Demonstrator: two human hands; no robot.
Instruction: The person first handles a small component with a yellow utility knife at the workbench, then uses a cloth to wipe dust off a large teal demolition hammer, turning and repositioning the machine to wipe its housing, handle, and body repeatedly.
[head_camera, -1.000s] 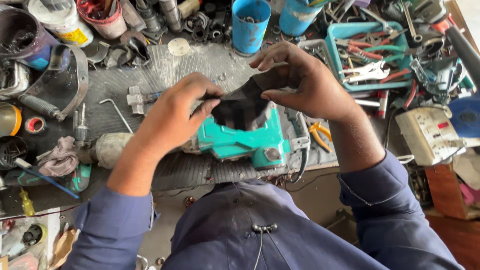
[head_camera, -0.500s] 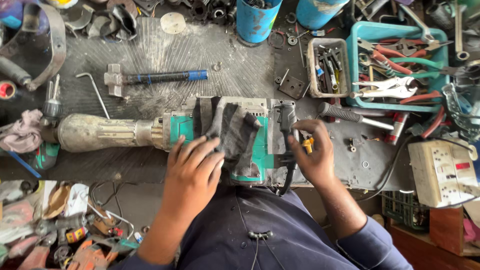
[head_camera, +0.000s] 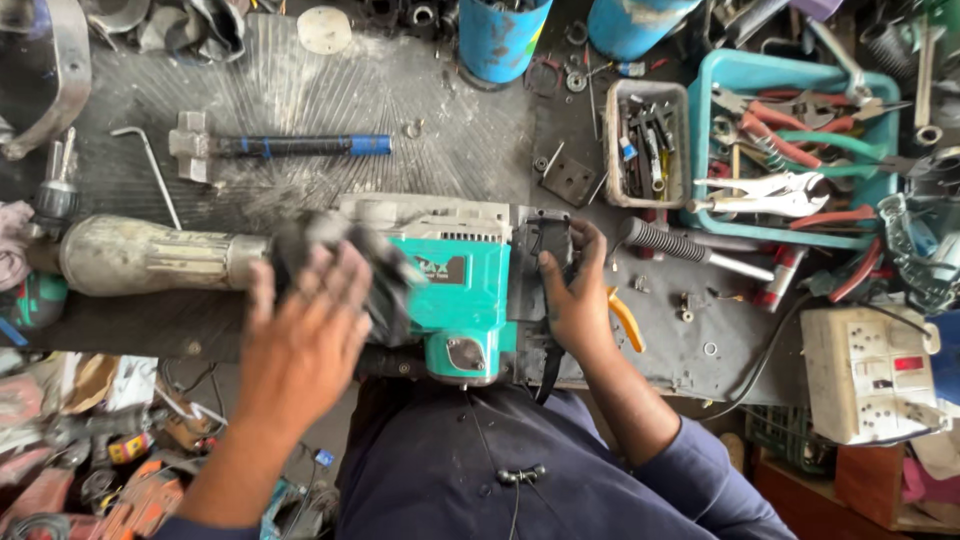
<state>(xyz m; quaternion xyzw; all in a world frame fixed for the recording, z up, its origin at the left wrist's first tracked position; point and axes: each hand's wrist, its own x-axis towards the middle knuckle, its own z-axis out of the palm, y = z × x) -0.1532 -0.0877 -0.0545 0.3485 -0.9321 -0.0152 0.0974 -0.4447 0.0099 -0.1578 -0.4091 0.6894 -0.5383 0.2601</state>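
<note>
I see the teal and grey demolition hammer (head_camera: 440, 285) lying flat on the bench, directly under both hands. My left hand (head_camera: 305, 335) presses a dark rag (head_camera: 345, 270) onto the tool's body, fingers spread (blurred, so grip unclear). My right hand (head_camera: 575, 295) is closed around the black rear handle (head_camera: 545, 245). Beyond the left hand lies a blue-handled hammer (head_camera: 280, 147); beyond the right, a teal tool tray (head_camera: 735, 75) w/ pliers.
</note>
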